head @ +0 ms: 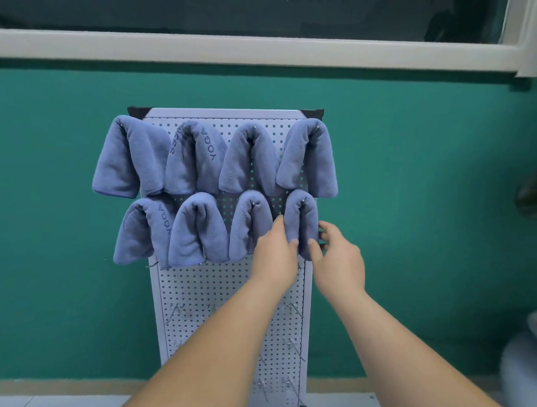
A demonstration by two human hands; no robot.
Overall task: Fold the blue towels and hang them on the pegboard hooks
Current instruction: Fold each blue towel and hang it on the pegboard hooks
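Blue plush towel (300, 217), folded and draped rightmost in the lower row, is pinched at its left edge by the left hand (274, 250) and its right edge by the right hand (340, 260). Seven similar soft towels (197, 230) hang on the white perforated pegboard (225, 294) against a teal wall (59, 192).

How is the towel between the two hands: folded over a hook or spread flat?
Folded and hung. The bottom-right towel drapes doubled over a hook, both ends hanging; the left hand and right hand pinch its sides.

eight folded blue towels (215, 188) draped on pegboard hooks (291, 344)
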